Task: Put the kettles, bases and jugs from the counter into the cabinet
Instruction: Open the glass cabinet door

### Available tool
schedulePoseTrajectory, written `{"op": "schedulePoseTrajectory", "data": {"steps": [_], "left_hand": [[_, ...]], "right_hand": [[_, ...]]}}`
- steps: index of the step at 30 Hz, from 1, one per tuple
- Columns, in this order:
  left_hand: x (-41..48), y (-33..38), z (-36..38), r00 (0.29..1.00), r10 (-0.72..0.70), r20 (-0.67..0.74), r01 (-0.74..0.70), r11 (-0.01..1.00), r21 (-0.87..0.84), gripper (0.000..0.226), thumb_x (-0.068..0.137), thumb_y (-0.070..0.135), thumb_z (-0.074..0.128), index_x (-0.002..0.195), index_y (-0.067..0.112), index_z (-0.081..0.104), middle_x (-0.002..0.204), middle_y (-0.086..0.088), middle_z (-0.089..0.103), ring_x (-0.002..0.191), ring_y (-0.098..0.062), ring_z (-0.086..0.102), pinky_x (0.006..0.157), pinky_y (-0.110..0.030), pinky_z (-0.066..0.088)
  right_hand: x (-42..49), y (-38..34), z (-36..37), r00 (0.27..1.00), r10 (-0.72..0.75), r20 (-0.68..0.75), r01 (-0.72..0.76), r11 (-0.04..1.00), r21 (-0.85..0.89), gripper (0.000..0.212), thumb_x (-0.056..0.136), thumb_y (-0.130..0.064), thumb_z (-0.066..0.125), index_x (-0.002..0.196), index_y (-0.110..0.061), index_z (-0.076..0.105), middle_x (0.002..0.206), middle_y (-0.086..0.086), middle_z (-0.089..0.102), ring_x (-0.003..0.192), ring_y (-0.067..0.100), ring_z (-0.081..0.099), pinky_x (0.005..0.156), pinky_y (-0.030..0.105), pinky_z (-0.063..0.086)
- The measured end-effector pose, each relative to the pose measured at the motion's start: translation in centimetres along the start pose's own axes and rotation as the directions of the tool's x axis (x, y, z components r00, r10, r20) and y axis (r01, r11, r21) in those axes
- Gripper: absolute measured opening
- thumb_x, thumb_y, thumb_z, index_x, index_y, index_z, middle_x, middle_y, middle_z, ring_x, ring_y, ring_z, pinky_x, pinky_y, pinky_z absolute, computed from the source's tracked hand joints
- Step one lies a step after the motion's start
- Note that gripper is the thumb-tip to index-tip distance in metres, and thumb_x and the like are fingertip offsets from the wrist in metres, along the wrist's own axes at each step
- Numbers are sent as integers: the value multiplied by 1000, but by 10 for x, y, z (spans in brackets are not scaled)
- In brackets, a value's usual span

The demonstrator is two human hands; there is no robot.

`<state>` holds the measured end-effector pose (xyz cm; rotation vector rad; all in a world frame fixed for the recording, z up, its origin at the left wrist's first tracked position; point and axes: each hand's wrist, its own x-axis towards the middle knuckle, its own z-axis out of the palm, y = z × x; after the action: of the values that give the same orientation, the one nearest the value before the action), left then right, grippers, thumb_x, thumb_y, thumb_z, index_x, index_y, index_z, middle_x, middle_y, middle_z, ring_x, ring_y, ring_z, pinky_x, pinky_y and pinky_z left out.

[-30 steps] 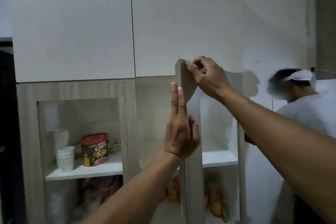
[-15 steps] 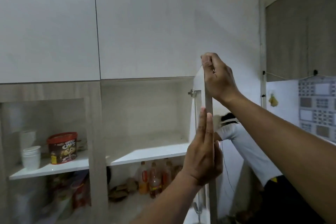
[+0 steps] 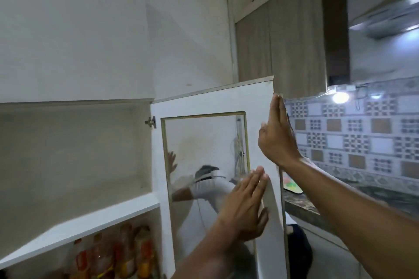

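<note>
The cabinet door, white-framed with a glass pane, stands swung wide open to the right. My left hand lies flat on the door's inner face near its free edge, fingers together. My right hand rests flat against the door's outer edge, fingers pointing up. The cabinet's upper compartment shows bare walls above a white shelf. No kettle, base or jug is in view.
Several bottles stand on the level below the shelf. Another person in a white shirt shows through the glass. A dark stone counter runs along the patterned tile wall on the right, under a bright lamp.
The door has swung from edge-on to fully open. My right hand went from gripping its top corner to lying flat on its edge, and my view turned right towards the counter.
</note>
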<state>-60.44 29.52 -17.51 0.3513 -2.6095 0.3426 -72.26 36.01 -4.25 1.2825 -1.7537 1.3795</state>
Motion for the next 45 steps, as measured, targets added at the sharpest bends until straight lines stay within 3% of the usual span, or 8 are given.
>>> {"op": "schedulePoseTrajectory", "data": {"steps": [7, 12, 14, 29, 32, 38, 41, 45], "left_hand": [[59, -38, 56, 993, 115, -5, -115, 992, 46, 80, 102, 48, 34, 160, 26, -16, 163, 6, -33, 149, -17, -31, 116, -41, -18], [63, -72, 88, 956, 255, -147, -241, 965, 102, 86, 96, 50, 46, 163, 21, 1, 171, -2, -6, 157, -26, 0, 121, -51, 10], [70, -77, 90, 944, 296, -144, -287, 955, 77, 82, 99, 49, 40, 163, 22, -3, 170, 0, -11, 157, -24, -5, 123, -51, 7], [47, -70, 48, 965, 262, -17, -258, 959, 120, 73, 101, 46, 31, 163, 23, 0, 170, -2, -12, 157, -23, -8, 125, -47, -1], [22, -68, 23, 992, 128, -20, -125, 987, 99, 69, 101, 42, 35, 162, 20, 11, 170, -6, 4, 157, -25, 4, 126, -45, 4], [-87, -109, -22, 972, -214, 95, 192, 961, 201, 71, 101, 42, 36, 162, 23, 5, 171, -4, 3, 157, -21, -1, 128, -44, 8], [-167, -142, -60, 920, -382, 86, 343, 893, 292, 68, 100, 38, 38, 161, 21, 13, 170, -7, 14, 156, -25, 11, 127, -41, 13], [-281, -193, -123, 768, -640, 31, 584, 718, 379, 68, 102, 40, 40, 161, 22, 13, 170, -6, 13, 156, -24, 11, 126, -38, 13]], "right_hand": [[21, 59, 14, 999, 22, 30, -13, 963, -268, 99, 93, -30, 59, 159, -12, -12, 169, 7, -15, 157, 23, -3, 125, 33, 9], [20, 73, 37, 987, -139, -86, 62, 806, -589, 91, 95, -43, 46, 159, -1, -4, 168, 19, -13, 157, 28, -6, 126, 49, 9], [24, 78, 40, 983, -153, -97, 54, 758, -650, 87, 98, -43, 44, 159, 0, -1, 168, 20, -9, 157, 29, -4, 125, 53, 8], [12, 53, 34, 987, -150, -53, 55, 636, -770, 81, 99, -43, 36, 160, -2, 2, 169, 17, -6, 156, 30, -7, 123, 57, -3], [2, 28, 43, 971, -218, 94, 213, 622, -753, 76, 94, -27, 38, 160, -6, 9, 170, 13, -5, 156, 30, -7, 122, 60, -4], [-36, -48, 89, 828, -316, 463, 543, 658, -522, 69, 98, -40, 37, 160, -16, 21, 170, 10, 7, 157, 29, -4, 122, 62, -4], [-59, -110, 126, 738, -359, 571, 616, 704, -354, 70, 99, -41, 37, 161, -18, 13, 170, 7, 5, 157, 26, -4, 122, 60, -1], [-101, -205, 184, 646, -517, 562, 683, 720, -123, 70, 97, -38, 42, 159, -16, 18, 169, 6, 14, 157, 24, 5, 121, 60, 4]]}}
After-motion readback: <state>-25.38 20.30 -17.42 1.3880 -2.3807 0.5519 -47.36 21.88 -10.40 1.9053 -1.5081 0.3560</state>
